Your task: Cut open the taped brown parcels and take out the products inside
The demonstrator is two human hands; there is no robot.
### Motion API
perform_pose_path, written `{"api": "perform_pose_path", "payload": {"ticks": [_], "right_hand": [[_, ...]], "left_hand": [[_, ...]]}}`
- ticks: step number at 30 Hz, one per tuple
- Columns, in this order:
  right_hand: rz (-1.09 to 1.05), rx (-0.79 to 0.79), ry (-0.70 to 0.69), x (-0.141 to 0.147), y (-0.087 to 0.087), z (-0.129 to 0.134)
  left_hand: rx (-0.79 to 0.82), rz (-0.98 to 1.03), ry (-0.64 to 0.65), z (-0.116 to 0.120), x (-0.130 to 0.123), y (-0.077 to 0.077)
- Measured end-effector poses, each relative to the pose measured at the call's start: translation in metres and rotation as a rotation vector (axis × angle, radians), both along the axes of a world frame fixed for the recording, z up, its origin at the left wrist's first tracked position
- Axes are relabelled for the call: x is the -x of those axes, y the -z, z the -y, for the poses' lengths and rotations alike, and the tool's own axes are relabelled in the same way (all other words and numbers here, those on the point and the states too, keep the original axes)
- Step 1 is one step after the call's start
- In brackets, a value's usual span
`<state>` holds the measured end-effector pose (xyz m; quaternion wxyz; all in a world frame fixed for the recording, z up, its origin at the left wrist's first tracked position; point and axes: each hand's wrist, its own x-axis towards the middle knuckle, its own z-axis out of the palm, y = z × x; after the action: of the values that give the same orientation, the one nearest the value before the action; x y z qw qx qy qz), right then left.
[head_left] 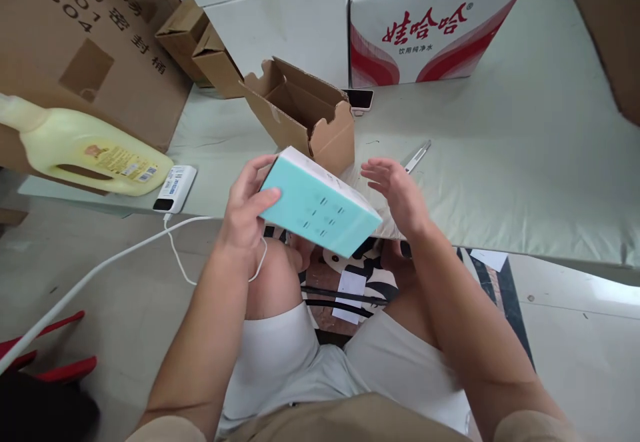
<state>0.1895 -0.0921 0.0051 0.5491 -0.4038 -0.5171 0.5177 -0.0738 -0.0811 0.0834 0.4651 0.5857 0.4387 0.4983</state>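
Observation:
A turquoise box with a white side [320,212] is tilted above the table's front edge. My left hand [247,209] grips its left end, thumb on the turquoise face and the other fingers behind. To the right of the box my right hand [395,192] is raised with its fingers stretched out, apart from the box and holding nothing. Just behind the turquoise box stands an open brown cardboard box [333,139] with its flaps up; its inside is dark. A utility knife [418,157] lies on the table beyond my right hand.
On the pale cloth-covered table [520,162] are a yellow bottle [95,145] and a white power bank [175,189] with a cable, at the left. White cartons [415,35], small brown boxes [217,62] and a phone [360,99] stand or lie behind. A large carton [90,35] fills the back left.

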Motion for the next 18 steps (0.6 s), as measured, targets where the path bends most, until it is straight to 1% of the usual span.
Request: {"api": "perform_pose_path", "payload": {"ticks": [3, 4, 6, 7, 8, 10, 12, 14, 16, 18], "right_hand": [[0.319, -0.184, -0.127, -0.008, -0.002, 0.03], [0.422, -0.212, -0.126, -0.009, -0.001, 0.039], [0.553, -0.225, -0.034, -0.009, 0.006, 0.05], [0.568, -0.22, 0.032, -0.01, 0.01, 0.052], [0.555, -0.209, 0.085, -0.012, 0.013, 0.052], [0.459, -0.165, 0.147, -0.018, 0.02, 0.046], [0.288, -0.085, 0.173, -0.024, 0.023, 0.037], [0.071, 0.021, 0.204, -0.027, 0.025, 0.028], [-0.122, 0.133, 0.227, -0.027, 0.026, 0.021], [-0.225, 0.213, 0.226, -0.025, 0.025, 0.018]], "left_hand": [[0.076, -0.214, -0.09, 0.004, -0.028, -0.012], [0.089, -0.293, -0.097, 0.006, -0.04, -0.017], [0.093, -0.407, -0.065, 0.007, -0.064, -0.024], [0.081, -0.429, -0.034, 0.006, -0.074, -0.027], [0.066, -0.421, 0.001, 0.004, -0.083, -0.029], [0.044, -0.315, 0.068, -0.006, -0.096, -0.028], [0.076, -0.166, 0.123, -0.02, -0.103, -0.021], [0.183, -0.085, 0.169, -0.035, -0.109, -0.008], [0.333, -0.075, 0.203, -0.049, -0.114, 0.007], [0.422, -0.086, 0.196, -0.059, -0.118, 0.022]]}}
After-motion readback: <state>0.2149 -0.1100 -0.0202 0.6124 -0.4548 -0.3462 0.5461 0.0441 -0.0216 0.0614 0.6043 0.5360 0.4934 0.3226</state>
